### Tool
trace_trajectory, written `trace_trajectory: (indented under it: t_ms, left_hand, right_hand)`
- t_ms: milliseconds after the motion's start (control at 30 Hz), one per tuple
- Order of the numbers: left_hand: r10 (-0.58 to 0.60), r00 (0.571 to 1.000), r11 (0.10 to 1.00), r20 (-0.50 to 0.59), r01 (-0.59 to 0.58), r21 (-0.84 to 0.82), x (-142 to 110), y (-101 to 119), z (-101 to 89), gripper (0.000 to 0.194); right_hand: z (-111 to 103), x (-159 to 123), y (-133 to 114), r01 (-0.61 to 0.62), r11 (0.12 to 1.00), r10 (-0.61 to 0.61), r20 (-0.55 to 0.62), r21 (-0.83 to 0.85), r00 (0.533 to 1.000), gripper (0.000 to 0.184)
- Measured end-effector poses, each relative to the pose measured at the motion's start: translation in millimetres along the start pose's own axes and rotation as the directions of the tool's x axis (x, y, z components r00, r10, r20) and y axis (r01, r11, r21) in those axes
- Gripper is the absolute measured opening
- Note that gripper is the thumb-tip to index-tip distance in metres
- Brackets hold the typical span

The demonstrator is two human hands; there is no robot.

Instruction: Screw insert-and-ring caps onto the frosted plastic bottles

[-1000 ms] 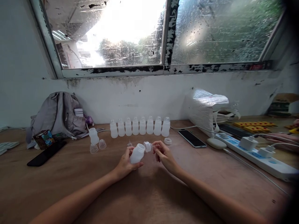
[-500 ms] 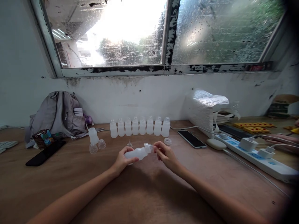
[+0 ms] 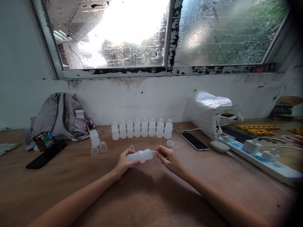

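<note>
My left hand (image 3: 126, 162) is wrapped round a frosted white baby bottle (image 3: 139, 156), which lies tilted with its mouth toward the right. At that mouth sits a clear bottle nipple (image 3: 152, 153), its tip pinched between the thumb and fingers of my right hand (image 3: 167, 156). Whether the nipple is fastened to the neck I cannot tell. Just behind the bottle lies another clear nipple (image 3: 131, 146). A white collar ring (image 3: 169, 143) rests on the table beyond my right hand.
Several capped bottles (image 3: 144, 128) stand in a row by the wall. At left are an uncapped bottle (image 3: 95, 138), two clear caps (image 3: 103, 146), a black phone (image 3: 46, 156) and a backpack (image 3: 60, 115). A phone (image 3: 194, 141) and power strip (image 3: 258, 157) lie right, near another person's hand (image 3: 298, 139).
The collar-like rim at the bottle's mouth sits lower and more in line with the neck. My right hand has shifted slightly down, still pinching the nipple. At right, the other person's hand has drawn back.
</note>
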State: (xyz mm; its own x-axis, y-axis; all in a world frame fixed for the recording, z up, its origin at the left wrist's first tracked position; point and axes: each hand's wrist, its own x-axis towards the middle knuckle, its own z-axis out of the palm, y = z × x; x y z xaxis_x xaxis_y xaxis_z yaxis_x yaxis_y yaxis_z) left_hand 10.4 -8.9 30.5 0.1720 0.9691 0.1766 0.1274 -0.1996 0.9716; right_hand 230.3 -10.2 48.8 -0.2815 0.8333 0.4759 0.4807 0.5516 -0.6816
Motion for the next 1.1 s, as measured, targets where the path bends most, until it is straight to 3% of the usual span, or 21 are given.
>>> trace_trajectory:
  t_ms: [633, 800, 1100]
  left_hand:
    - [0.017, 0.999, 1.000, 0.049, -0.017, 0.006, -2.0, 3.3, 0.5, 0.044]
    - [0.013, 0.999, 1.000, 0.038, -0.013, 0.006, -1.1, 0.5, 0.6, 0.043]
    - [0.018, 0.999, 1.000, 0.040, -0.018, -0.002, 0.6, -2.1, 1.1, 0.043]
  right_hand:
    - [2.7, 1.3, 4.8, -0.007, 0.999, 0.009, 0.044, -0.037, 0.999, 0.047]
    - [0.2, 1.6, 4.1, -0.004, 0.999, 0.007, 0.060, -0.051, 0.998, 0.037]
    - [1.4, 0.3, 6.7, -0.043, 0.992, 0.027, 0.133, 0.116, 0.991, 0.024]
